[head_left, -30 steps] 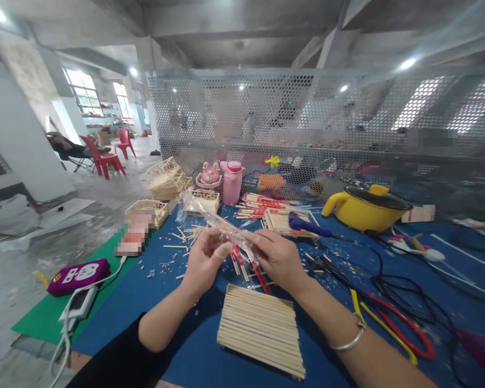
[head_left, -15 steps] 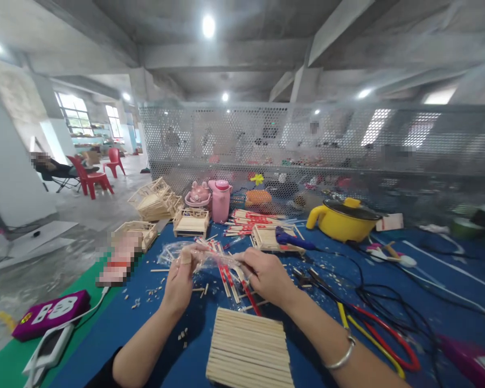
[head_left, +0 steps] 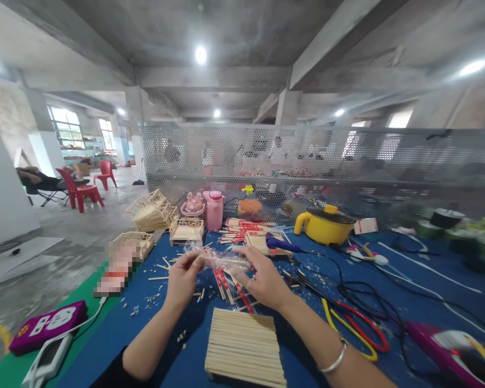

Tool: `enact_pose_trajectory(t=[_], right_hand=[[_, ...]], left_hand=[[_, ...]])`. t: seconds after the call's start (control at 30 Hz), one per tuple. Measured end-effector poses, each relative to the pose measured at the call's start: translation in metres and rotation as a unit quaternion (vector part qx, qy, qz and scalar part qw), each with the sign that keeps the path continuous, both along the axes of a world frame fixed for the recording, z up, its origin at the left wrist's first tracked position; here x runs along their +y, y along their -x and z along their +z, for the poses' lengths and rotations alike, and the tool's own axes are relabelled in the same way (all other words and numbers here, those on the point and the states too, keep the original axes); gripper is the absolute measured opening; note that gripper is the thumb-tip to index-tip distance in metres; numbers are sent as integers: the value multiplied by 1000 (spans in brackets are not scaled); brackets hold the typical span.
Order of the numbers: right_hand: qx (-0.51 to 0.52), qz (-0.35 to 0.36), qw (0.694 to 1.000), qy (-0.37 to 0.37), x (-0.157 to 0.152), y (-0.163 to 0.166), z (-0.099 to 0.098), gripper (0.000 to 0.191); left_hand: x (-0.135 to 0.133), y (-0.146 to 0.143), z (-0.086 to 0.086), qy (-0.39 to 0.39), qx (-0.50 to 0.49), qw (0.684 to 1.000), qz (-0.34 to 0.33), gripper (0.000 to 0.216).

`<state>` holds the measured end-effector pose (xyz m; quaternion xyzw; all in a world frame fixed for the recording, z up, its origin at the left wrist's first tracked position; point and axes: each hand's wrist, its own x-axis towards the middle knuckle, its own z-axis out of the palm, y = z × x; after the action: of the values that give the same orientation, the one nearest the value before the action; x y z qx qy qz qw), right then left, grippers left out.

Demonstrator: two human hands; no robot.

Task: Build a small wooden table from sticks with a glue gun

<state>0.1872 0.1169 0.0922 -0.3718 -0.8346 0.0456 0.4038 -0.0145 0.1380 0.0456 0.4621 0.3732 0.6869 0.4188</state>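
Note:
A crinkled clear plastic bag (head_left: 218,261) is stretched between my hands above the blue table. My left hand (head_left: 186,275) pinches its left end between thumb and fingers. My right hand (head_left: 262,277) curls around the other end; a pale, thin stretch shows inside the plastic there, too blurred to name. Under the hands lie wooden sticks with red paper bands (head_left: 225,284). Nearer to me is a flat panel of wooden sticks (head_left: 244,345) laid side by side. Beyond my right hand, a blue glue gun (head_left: 281,243) rests on a small stick-built piece (head_left: 256,241).
Small stick-built furniture (head_left: 151,210) is piled at the back left, near a pink jug (head_left: 215,210). A yellow pot (head_left: 327,225) stands at the back right. Black cables (head_left: 347,288) and red- and yellow-handled tools (head_left: 361,323) lie right. A phone (head_left: 119,267) lies left. Perforated metal screens the back.
The view has tilted up and turned slightly right. The plastic is bunched closer together between my hands, and my right hand's fingers have opened wider around its end.

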Motion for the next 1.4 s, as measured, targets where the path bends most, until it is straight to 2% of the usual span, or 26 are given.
enact_pose_trajectory(t=[0.13, 0.23, 0.37, 0.5, 0.57, 0.7, 0.87, 0.93, 1.0, 1.1, 1.2, 1.3, 1.4], right_hand=[[8, -66, 998, 18, -11, -8, -4, 23], [3, -101, 995, -8, -17, -11, -17, 22], [-24, -100, 994, -48, -24, -10, -30, 22], [-3, -86, 995, -50, -34, -3, -33, 22], [27, -69, 997, -28, -38, 3, -33, 21], [155, -32, 985, 67, -36, 8, -32, 19], [260, -37, 958, 119, -18, -4, -35, 22], [285, -24, 943, 169, -11, -10, -37, 28], [297, 1, 927, 227, -7, -14, -40, 33], [307, 37, 905, 292, -5, -16, -41, 39], [321, 58, 890, 318, -6, -12, -41, 42], [329, 67, 884, 324, -9, -5, -42, 41], [327, 76, 884, 326, -11, 3, -42, 39]], left_hand=[[3, -13, 11, -15, -13, 1000, -8, 39], [0, -19, 11, -22, -13, 1000, -15, 40], [-10, -16, 3, -40, 16, 999, -22, 28], [-18, -15, 2, -61, 28, 997, -36, 16], [-19, -16, 5, -59, 9, 997, -42, 20], [-13, -15, 12, -41, -70, 995, -52, 39], [-6, 2, 18, -48, -159, 986, 1, 46], [-7, 5, 18, -39, -183, 982, 28, 48], [-9, 3, 15, -10, -196, 980, 28, 48], [-10, -6, 10, 56, -196, 979, -6, 55], [-11, -14, 6, 114, -188, 975, -29, 57], [-15, -20, 3, 150, -153, 969, -122, 46], [-20, -26, 2, 145, -111, 958, -220, 36]])
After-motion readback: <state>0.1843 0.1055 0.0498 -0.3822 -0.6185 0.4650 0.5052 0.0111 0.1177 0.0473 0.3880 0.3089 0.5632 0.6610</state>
